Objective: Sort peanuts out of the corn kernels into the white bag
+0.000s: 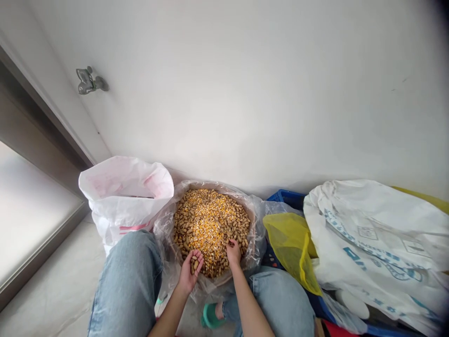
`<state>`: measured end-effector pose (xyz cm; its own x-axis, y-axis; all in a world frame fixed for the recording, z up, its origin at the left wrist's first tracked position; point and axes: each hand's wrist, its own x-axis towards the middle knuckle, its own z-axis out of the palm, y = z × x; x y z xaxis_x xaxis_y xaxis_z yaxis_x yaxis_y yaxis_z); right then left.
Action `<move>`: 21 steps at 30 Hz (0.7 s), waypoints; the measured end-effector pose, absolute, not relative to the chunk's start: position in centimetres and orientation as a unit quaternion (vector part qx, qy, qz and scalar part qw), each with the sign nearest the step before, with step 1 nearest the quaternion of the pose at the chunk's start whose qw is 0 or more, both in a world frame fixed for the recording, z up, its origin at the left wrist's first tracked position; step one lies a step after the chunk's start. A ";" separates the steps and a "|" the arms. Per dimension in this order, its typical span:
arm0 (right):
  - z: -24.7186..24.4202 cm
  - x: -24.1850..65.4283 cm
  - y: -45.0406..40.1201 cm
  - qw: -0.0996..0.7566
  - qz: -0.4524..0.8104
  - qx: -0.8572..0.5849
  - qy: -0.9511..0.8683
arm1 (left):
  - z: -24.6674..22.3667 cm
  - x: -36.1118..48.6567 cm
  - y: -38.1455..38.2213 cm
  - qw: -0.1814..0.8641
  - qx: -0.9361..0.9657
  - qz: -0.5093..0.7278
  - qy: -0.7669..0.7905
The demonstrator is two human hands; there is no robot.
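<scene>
A round container lined with clear plastic stands between my knees, filled with unshelled peanuts and loose yellow corn kernels. My left hand is palm up at the container's near left edge, its curled fingers holding a few peanuts. Over the right part of the heap, my right hand has its fingers bent together at the peanuts; whatever is between the fingertips is too small to make out.
An open white sack stands left of the container. To the right are a yellow mesh bag, a blue crate and a white printed sack. A metal tap juts from the wall behind.
</scene>
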<state>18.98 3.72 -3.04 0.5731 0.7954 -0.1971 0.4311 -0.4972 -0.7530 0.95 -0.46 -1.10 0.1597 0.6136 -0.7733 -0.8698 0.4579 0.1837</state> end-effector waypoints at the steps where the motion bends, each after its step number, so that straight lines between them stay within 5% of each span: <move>1: -3.3 19.2 3.7 0.328 0.265 -0.827 -0.371 | -1.2 1.0 -0.5 0.747 -0.151 0.497 0.414; 12: -2.5 17.5 3.2 0.322 0.299 -0.807 -0.395 | -1.3 1.2 -0.3 0.741 -0.154 0.505 0.415; 18: 0.4 12.9 0.5 0.345 0.589 -0.596 -0.423 | -1.3 1.2 -0.1 0.741 -0.132 0.501 0.428; 21: -0.5 13.0 -0.2 0.364 0.566 -0.624 -0.397 | -1.1 1.1 -0.1 0.743 -0.136 0.490 0.435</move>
<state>13.03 -0.24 -0.47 0.0436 0.9079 -0.4170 0.0843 -0.4192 -0.9040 1.06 -0.14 -1.12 0.1411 0.6107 -0.7792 -0.8465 0.4826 0.2249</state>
